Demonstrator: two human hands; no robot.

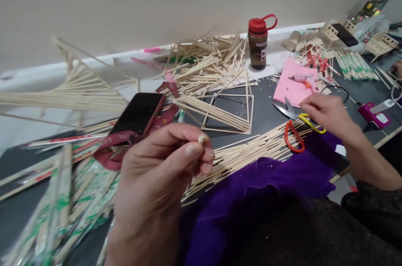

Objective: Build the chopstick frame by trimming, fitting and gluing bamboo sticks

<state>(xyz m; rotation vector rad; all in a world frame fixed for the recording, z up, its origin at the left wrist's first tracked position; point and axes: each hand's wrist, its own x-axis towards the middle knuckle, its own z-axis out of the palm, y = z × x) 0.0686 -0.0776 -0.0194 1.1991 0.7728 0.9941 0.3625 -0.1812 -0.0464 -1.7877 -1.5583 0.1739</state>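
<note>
My left hand (163, 165) pinches a small pale piece of wooden stick (201, 138) between thumb and forefinger; only its tip shows. At the right, my right hand (326, 113) is curled just over the yellow handle of a pair of scissors (294, 135). Its fingertips are hidden, so I cannot tell whether it touches them. The scissors lie with parted blades, their red handle over a spread of thin sticks (241, 153). Behind my left hand, sticks joined into a frame (216, 115) stand on the dark table. A hot glue gun (304, 80) rests on pink cloth (287, 86).
A dark phone (138, 111) with a maroon strap lies left, beside wrapped chopsticks (59, 203). A larger stick structure (78, 90) stands behind. A red-lidded bottle (258, 44) stands by a stick heap (207, 61). Purple cloth (270, 178) hangs over the front edge. Another person's hand (398, 68) shows far right.
</note>
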